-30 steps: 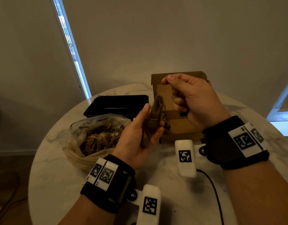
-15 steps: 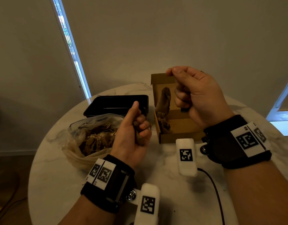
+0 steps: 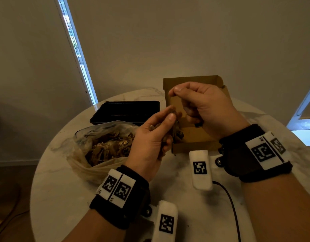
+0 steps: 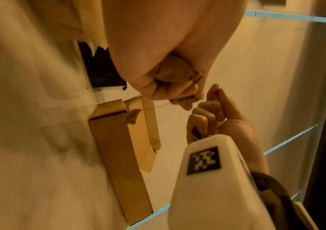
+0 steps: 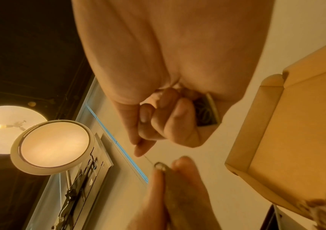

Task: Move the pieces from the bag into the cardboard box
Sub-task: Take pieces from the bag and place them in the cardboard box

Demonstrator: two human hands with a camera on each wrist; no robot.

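- The left hand (image 3: 151, 139) is gripping one brown piece (image 4: 174, 72), fingers curled round it, just beside the near-left edge of the one cardboard box (image 3: 194, 137).
- The right hand (image 3: 205, 108) is hovering over the box, thumb and forefinger pinched together; a small dark object (image 5: 206, 113) is sitting under its curled fingers.
- One bag (image 3: 101, 145) of pieces is lying left of the box, in front of one black tray (image 3: 126, 110).
- Bare table (image 3: 63, 198) is lying nearest the person.

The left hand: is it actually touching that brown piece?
Touching. The left wrist view shows the left hand with fingers curled round the brown piece; the head view agrees.
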